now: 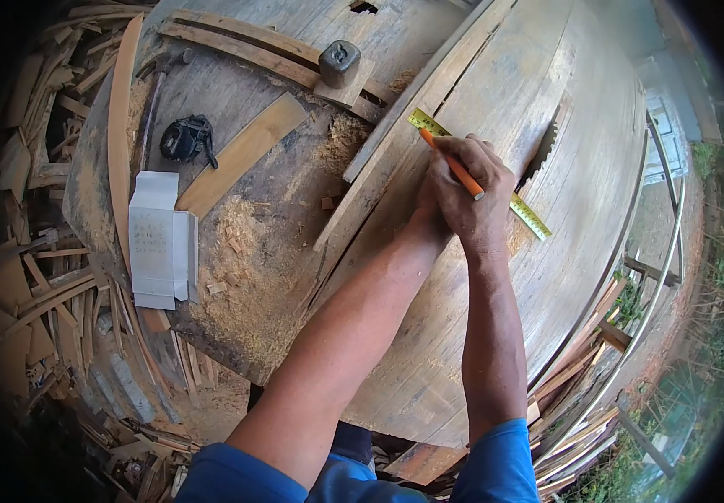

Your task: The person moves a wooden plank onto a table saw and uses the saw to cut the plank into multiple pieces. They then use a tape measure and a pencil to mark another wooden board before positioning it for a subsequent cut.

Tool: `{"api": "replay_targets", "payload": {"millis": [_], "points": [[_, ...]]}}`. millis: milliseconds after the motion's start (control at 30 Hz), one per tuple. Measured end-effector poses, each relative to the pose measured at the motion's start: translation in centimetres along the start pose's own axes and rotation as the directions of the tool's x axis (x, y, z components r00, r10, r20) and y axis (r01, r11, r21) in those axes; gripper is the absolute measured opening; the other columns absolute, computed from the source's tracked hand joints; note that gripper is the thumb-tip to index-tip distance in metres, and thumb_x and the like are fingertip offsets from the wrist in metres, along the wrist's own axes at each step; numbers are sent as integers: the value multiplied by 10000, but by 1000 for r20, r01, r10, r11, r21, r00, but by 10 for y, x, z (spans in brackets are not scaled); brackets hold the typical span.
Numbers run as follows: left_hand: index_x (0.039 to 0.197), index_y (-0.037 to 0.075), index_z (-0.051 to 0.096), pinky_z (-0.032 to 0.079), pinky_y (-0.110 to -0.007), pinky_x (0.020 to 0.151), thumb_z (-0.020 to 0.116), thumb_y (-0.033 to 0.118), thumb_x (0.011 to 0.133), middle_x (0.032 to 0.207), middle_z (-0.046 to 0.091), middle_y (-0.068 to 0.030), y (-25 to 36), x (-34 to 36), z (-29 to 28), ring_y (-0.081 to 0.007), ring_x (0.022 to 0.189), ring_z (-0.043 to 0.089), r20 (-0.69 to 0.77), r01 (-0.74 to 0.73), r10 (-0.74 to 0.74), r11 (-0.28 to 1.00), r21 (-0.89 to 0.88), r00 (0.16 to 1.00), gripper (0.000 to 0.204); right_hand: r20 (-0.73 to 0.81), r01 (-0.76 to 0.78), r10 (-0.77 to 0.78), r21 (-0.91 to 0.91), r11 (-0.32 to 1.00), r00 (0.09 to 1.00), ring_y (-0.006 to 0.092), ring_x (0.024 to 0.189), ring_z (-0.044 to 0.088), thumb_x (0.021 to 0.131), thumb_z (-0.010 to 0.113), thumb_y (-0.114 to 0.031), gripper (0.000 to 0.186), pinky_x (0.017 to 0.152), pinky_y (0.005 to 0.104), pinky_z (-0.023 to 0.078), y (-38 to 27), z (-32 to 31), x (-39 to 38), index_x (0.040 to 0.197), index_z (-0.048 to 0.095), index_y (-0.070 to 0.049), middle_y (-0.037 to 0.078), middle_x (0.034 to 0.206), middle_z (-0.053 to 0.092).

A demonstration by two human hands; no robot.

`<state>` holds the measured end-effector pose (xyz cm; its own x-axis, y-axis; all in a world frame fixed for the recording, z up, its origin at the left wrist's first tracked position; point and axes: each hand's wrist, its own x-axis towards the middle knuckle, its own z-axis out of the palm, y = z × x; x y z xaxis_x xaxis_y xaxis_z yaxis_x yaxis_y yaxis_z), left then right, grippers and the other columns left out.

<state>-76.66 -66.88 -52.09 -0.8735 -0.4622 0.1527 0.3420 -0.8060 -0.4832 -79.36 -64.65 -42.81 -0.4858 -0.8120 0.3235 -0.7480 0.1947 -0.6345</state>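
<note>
My right hand (pixel 481 186) is closed around an orange pencil (pixel 464 175), whose far end points toward the long wooden fence (pixel 416 113). Beneath my hands, a short yellow strip of measuring tape (pixel 533 217) runs across the worn wooden tabletop. Its far end lies by the fence, and its near end comes out right of my right wrist. My left hand (pixel 431 203) reaches in under the right one, which hides its fingers. Just right of my hands, a toothed saw blade (pixel 544 155) stands in a slot in the tabletop.
Left of the fence lie a flattened white carton (pixel 152 243), a wooden board (pixel 244 155), a black rounded object with a strap (pixel 186 138) and sawdust (pixel 244 277). A dark metal block (pixel 339 64) sits on wood farther off. Offcuts (pixel 35 310) are heaped beyond the left edge.
</note>
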Motion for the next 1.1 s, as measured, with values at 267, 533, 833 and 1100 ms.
{"api": "replay_targets", "payload": {"millis": [267, 533, 833, 1100], "points": [[1054, 133, 527, 417, -350, 864, 555, 295, 984, 976, 516, -9, -4, 0, 12, -158, 972, 491, 89, 36, -50, -645, -763, 995, 178, 9, -66, 66, 103, 992, 998, 268, 764, 648, 743, 757, -67, 150, 752, 369, 491, 8, 5, 5, 891, 737, -83, 74, 798, 700], [1078, 128, 539, 418, -358, 878, 557, 303, 978, 995, 528, -19, -4, 1, 17, -170, 993, 497, 86, 31, -35, -746, -665, 996, 203, 5, -29, 28, 70, 997, 1000, 271, 731, 650, 726, 757, -46, 168, 723, 378, 526, 11, 8, 6, 889, 740, -88, 77, 795, 702], [1106, 122, 553, 418, -366, 894, 559, 313, 971, 1016, 540, -31, -4, 2, 18, -184, 1018, 505, 75, 19, -34, -793, -608, 997, 234, 34, -35, 35, 10, 999, 999, 284, 737, 669, 735, 750, -45, 164, 702, 365, 549, 10, 7, 9, 895, 747, -81, 94, 801, 707], [1131, 116, 565, 418, -374, 908, 560, 321, 965, 1035, 552, -41, -5, 3, 21, -197, 1039, 512, 66, 6, -40, -811, -585, 997, 264, 110, -119, 115, 36, 992, 987, 149, 725, 655, 853, 735, -64, 141, 713, 274, 530, 8, 4, 10, 987, 757, -26, 72, 776, 684]]}}
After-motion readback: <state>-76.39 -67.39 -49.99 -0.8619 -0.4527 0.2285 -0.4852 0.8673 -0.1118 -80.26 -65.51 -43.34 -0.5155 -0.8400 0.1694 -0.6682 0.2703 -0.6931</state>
